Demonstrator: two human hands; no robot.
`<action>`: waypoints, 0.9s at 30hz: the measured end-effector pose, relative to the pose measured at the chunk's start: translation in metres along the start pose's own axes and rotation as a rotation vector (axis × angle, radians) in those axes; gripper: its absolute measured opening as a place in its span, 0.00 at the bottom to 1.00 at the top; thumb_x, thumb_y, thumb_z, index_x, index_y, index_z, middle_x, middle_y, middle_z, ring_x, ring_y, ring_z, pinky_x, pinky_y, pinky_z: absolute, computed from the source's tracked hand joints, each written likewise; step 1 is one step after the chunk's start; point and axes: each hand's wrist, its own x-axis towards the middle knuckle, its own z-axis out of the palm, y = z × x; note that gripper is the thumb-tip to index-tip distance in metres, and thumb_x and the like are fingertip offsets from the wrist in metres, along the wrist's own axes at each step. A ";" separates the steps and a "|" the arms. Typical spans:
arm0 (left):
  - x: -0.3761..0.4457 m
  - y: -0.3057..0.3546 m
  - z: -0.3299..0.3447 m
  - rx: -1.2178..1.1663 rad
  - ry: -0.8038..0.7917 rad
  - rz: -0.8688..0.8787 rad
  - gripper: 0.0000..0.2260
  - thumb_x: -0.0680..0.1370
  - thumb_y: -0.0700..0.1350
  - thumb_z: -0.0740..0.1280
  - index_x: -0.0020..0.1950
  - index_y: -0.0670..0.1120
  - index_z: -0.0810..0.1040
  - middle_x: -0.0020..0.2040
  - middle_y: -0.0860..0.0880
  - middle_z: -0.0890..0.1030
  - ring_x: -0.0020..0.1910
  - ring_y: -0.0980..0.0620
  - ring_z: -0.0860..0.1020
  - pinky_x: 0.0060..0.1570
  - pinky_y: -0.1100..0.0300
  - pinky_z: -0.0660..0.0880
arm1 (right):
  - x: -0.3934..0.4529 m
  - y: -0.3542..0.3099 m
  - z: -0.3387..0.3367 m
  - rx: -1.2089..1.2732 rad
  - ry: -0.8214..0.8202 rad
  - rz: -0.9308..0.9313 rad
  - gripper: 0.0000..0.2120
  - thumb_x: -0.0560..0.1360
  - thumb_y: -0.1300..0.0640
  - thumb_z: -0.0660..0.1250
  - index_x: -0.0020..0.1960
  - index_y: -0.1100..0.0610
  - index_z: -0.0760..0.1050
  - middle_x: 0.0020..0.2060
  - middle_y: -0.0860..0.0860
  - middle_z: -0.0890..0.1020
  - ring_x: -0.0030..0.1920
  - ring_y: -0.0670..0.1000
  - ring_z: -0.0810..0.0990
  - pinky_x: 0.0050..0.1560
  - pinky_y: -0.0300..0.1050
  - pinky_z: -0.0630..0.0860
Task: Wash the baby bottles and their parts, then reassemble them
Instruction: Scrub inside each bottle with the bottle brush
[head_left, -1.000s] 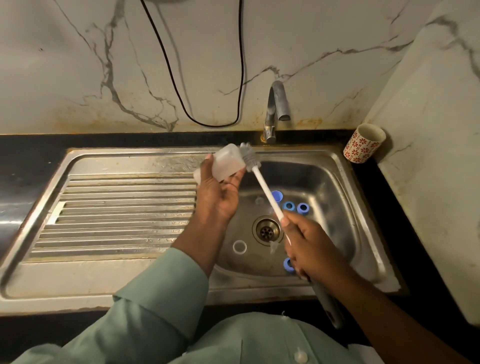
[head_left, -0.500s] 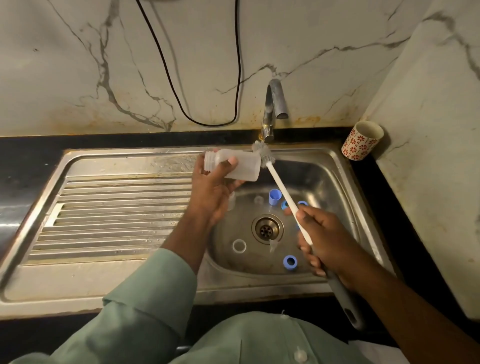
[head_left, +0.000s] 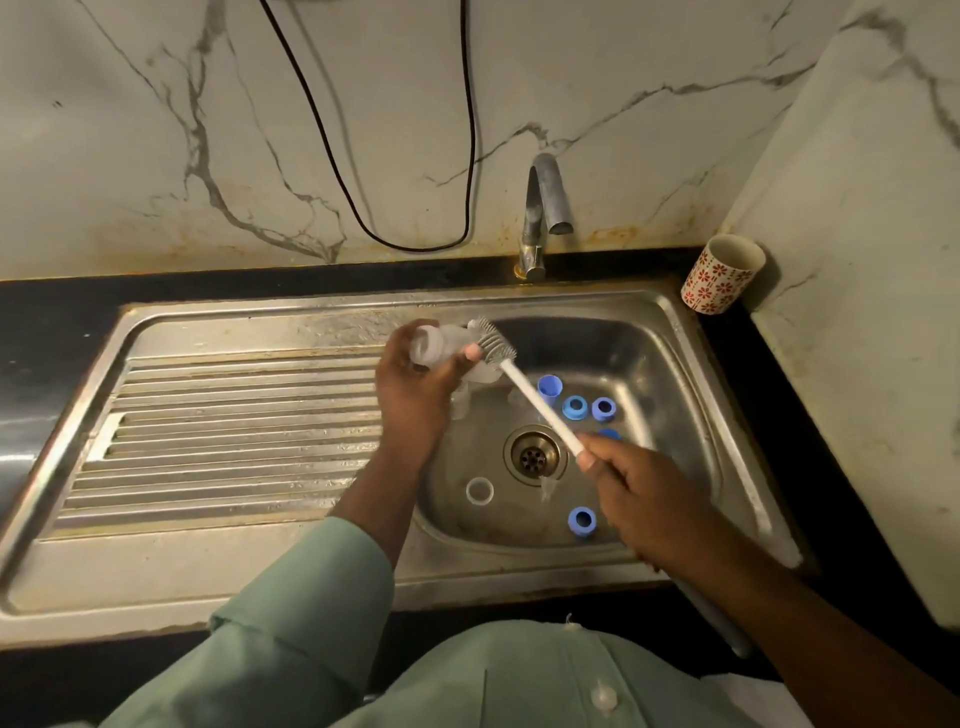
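Currently the washing step is in hand, judged from the brush against a bottle and the loose parts in the basin. The left hand (head_left: 415, 389) holds a translucent plastic bottle (head_left: 441, 345) on its side above the left edge of the sink (head_left: 691, 364), fingers and thumb curled round the body. The right hand (head_left: 644, 499) grips the white handle of the bottle brush (head_left: 524, 387), fingers wrapped round the shaft. The grey bristle head lies against the bottle's outer end; whether that end is the base or the mouth cannot be told.

The next move probably calls for turning the bottle so that the bristles reach every face, then rinsing under the tap (head_left: 540, 213), from which no water shows.

Materials: the sink is brushed steel with a ribbed drainer to the left. Blue collars (head_left: 574, 407) are short rigid rings; one blue cap (head_left: 549, 388) stands upright. A white ring (head_left: 479, 491) lies flat near the drain (head_left: 534, 456). A patterned cup (head_left: 722, 275) leans in the bench corner.
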 end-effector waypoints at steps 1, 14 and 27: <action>0.000 0.001 0.001 -0.023 0.034 -0.015 0.26 0.63 0.57 0.79 0.55 0.47 0.79 0.51 0.48 0.83 0.52 0.49 0.83 0.51 0.42 0.82 | -0.001 0.002 0.003 -0.036 0.008 -0.022 0.13 0.82 0.53 0.58 0.61 0.54 0.77 0.27 0.44 0.74 0.29 0.36 0.74 0.30 0.27 0.68; 0.001 -0.036 -0.001 0.324 -0.040 -0.034 0.21 0.67 0.48 0.82 0.56 0.51 0.79 0.53 0.54 0.81 0.51 0.54 0.79 0.42 0.67 0.74 | 0.039 0.058 0.023 -0.277 0.029 0.166 0.13 0.82 0.52 0.56 0.61 0.53 0.76 0.40 0.55 0.81 0.40 0.55 0.79 0.39 0.42 0.70; 0.031 -0.136 0.024 1.507 -0.720 -0.058 0.25 0.79 0.38 0.64 0.74 0.50 0.61 0.69 0.41 0.73 0.66 0.38 0.70 0.56 0.47 0.73 | 0.066 0.082 0.029 -0.263 0.062 0.139 0.14 0.81 0.50 0.59 0.62 0.52 0.76 0.47 0.59 0.84 0.48 0.61 0.81 0.48 0.49 0.77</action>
